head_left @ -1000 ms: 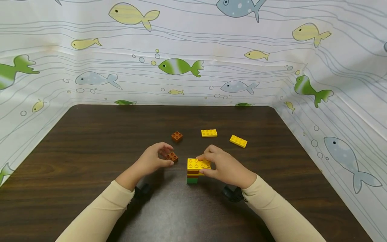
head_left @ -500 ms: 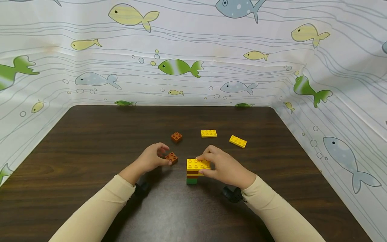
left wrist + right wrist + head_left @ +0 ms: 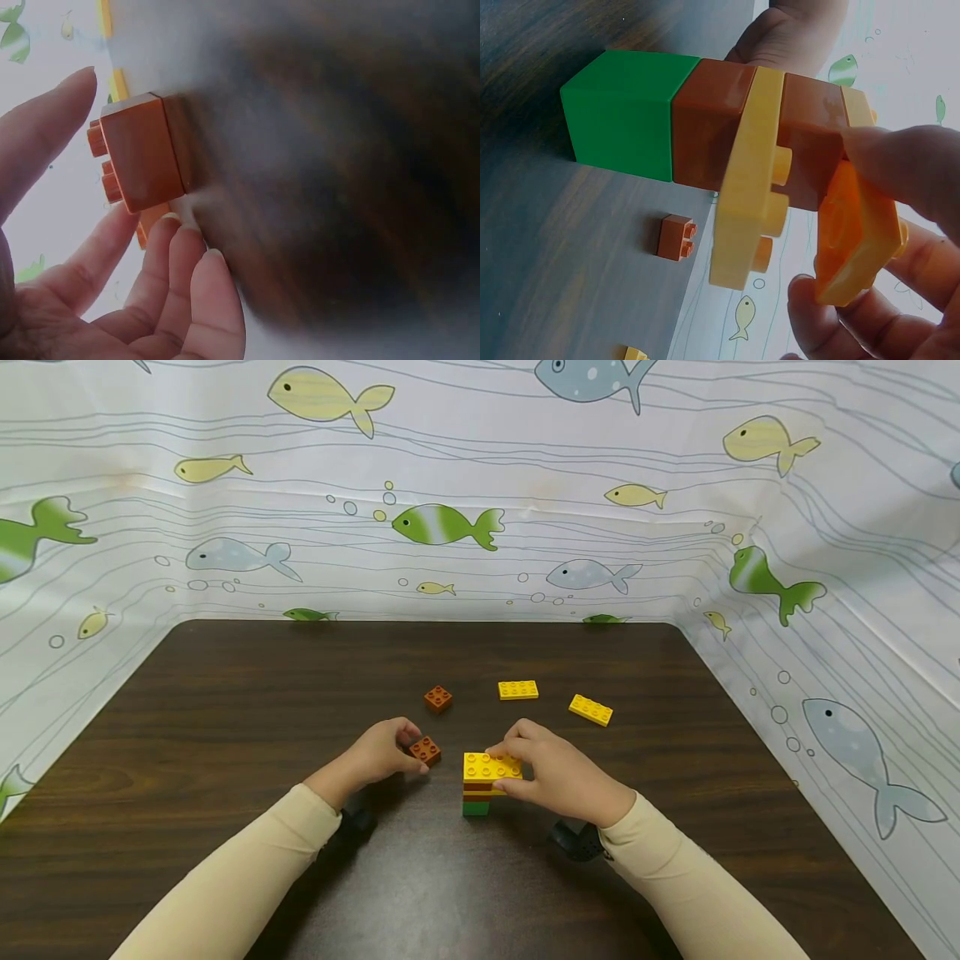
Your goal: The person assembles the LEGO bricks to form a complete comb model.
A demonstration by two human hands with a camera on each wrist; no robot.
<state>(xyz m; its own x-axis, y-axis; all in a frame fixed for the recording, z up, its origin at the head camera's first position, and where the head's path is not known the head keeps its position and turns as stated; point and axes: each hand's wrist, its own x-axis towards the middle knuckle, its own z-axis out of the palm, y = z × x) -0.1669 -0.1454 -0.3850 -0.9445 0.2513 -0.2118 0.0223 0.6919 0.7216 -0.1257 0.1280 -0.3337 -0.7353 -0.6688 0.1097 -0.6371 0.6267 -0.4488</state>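
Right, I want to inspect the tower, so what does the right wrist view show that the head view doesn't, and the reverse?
Only the right wrist view: the hollow underside of the top yellow block and the studs on the lower yellow block.
Only the head view: both sleeves and the brown block beside the left hand.
Both: the right hand pinching the top yellow block, the green block at the base, the left hand, and another loose brown block.

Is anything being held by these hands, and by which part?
The right hand holds the top yellow brick of the stack by its overhanging half. The left hand is around a brown brick, not gripping it.
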